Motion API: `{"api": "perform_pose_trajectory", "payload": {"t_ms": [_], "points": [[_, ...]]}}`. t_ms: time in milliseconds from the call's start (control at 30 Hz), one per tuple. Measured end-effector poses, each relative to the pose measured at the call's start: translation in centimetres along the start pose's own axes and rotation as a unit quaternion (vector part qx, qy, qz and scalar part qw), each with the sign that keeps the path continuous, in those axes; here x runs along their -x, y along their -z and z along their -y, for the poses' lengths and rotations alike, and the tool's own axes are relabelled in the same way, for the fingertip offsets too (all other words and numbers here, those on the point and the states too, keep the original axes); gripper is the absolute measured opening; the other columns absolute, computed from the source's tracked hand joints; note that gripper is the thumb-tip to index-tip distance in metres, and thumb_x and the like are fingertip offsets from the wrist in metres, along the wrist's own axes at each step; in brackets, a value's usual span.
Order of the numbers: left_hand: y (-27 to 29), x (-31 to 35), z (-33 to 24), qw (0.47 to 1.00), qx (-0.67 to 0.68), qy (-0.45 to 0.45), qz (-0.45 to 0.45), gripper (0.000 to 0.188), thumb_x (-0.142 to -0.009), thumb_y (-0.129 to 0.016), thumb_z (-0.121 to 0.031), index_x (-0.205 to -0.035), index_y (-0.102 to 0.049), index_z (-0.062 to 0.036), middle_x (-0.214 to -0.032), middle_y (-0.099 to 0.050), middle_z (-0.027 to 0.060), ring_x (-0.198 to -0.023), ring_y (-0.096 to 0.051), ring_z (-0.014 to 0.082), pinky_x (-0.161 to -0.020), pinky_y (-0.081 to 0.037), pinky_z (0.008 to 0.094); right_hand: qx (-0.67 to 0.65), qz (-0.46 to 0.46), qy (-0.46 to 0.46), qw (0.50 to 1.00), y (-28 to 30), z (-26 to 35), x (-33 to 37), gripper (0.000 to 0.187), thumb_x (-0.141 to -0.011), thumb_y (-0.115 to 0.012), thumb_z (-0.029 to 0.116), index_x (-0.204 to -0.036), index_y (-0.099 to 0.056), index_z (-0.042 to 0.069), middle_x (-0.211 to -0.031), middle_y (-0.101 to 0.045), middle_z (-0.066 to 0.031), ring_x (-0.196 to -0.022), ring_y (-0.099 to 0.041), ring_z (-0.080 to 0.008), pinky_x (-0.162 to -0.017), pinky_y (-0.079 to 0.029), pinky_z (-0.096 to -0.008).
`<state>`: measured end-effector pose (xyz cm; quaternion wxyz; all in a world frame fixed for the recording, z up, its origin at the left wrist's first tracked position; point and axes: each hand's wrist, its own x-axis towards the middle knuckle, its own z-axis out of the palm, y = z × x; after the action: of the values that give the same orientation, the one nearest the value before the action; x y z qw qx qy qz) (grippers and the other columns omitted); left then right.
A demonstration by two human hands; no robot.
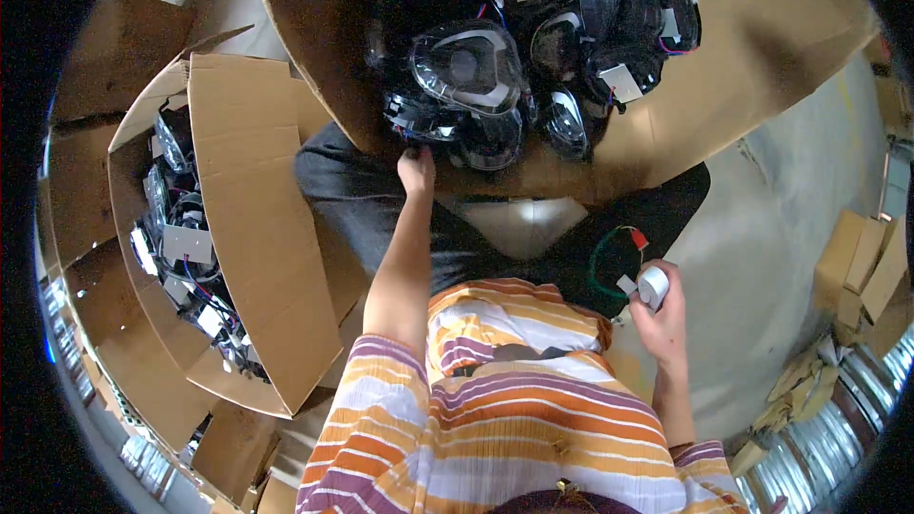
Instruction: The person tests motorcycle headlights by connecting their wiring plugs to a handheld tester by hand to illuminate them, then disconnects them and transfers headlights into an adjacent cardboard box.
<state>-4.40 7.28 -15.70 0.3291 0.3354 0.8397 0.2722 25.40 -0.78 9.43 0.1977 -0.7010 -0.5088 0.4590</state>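
Observation:
Several headlights (466,67) with clear lenses and black housings are heaped in a large open cardboard box (762,48) before my knees. My left hand (416,171) reaches to the heap's near left edge, its fingers closed at the lower rim of a dark headlight (424,121); the fingertips are lost in shadow. Over my right thigh, my right hand (660,314) is wrapped round a white cylindrical piece (653,286). Beside it are a small white connector (625,284), a looped green wire (594,266) and a red plug (640,239).
On my left stands another cardboard box (257,219), full of lamp units with wires and grey plates (188,245). More cardboard (862,262) lies at the right, near silvery wrapped rolls (838,438). Pale concrete floor (762,257) shows to my right.

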Motion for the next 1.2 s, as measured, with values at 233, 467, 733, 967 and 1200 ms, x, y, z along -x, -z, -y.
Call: {"api": "perform_pose_trajectory", "payload": {"t_ms": [233, 467, 733, 967, 1200], "points": [[7.2, 8.2, -8.7, 0.969, 0.226, 0.009, 0.098, 0.023, -0.077, -0.04, -0.004, -0.1, -0.04, 0.0011, -0.069, -0.054, 0.0087, -0.058, -0.053, 0.0124, -0.042, -0.041, 0.0197, -0.026, -0.009, -0.021, 0.999, -0.9, 0.0, -1.0, 0.03, -0.064, -0.05, 0.004, -0.092, -0.04, 0.003, -0.072, -0.047, -0.0089, -0.064, -0.047, -0.0159, -0.057, -0.038, -0.0261], [9.7, 7.0, -11.9, 0.926, 0.044, -0.168, 0.334, 0.019, -0.078, -0.041, -0.012, -0.086, -0.052, 0.0023, -0.082, -0.055, 0.0134, -0.072, -0.055, 0.0204, -0.065, -0.042, 0.0268, -0.037, 0.07, -0.046, 0.996, -1.9, 0.7, -1.3, 0.031, -0.064, -0.049, 0.006, -0.093, -0.039, 0.003, -0.073, -0.048, -0.0108, -0.067, -0.049, -0.0187, -0.061, -0.039, -0.0275], [10.6, 10.9, -18.1, 0.703, 0.094, -0.4, 0.581, 0.037, -0.07, -0.046, -0.004, -0.107, -0.039, -0.0034, -0.098, -0.048, 0.0167, -0.089, -0.048, 0.0269, -0.074, -0.039, 0.0306, -0.108, 0.109, -0.031, 0.988, -1.4, 1.0, -1.3, 0.033, -0.062, -0.049, 0.004, -0.093, -0.039, 0.001, -0.078, -0.045, -0.0069, -0.071, -0.044, -0.0145, -0.065, -0.037, -0.0252], [6.3, 13.2, -17.1, 0.733, 0.114, -0.458, 0.49, 0.016, -0.064, -0.057, -0.008, -0.08, -0.058, -0.0055, -0.063, -0.05, 0.0083, -0.055, -0.047, 0.0196, -0.051, -0.037, 0.027, -0.215, 0.117, -0.016, 0.969, -0.1, 1.9, -1.2, 0.031, -0.064, -0.05, 0.003, -0.093, -0.039, 0.003, -0.076, -0.045, -0.005, -0.07, -0.044, -0.0106, -0.064, -0.037, -0.0235], [5.2, 14.6, -16.6, 0.645, 0.149, -0.2, 0.723, 0.014, -0.07, -0.055, -0.017, -0.066, -0.055, -0.0031, -0.055, -0.047, 0.0063, -0.051, -0.044, 0.014, -0.047, -0.034, 0.0249, -0.283, 0.143, 0.001, 0.948, 1.1, 1.3, -1.1, 0.031, -0.065, -0.05, 0.002, -0.093, -0.037, 0.003, -0.076, -0.045, -0.0029, -0.07, -0.043, -0.0085, -0.062, -0.037, -0.0216]]}}
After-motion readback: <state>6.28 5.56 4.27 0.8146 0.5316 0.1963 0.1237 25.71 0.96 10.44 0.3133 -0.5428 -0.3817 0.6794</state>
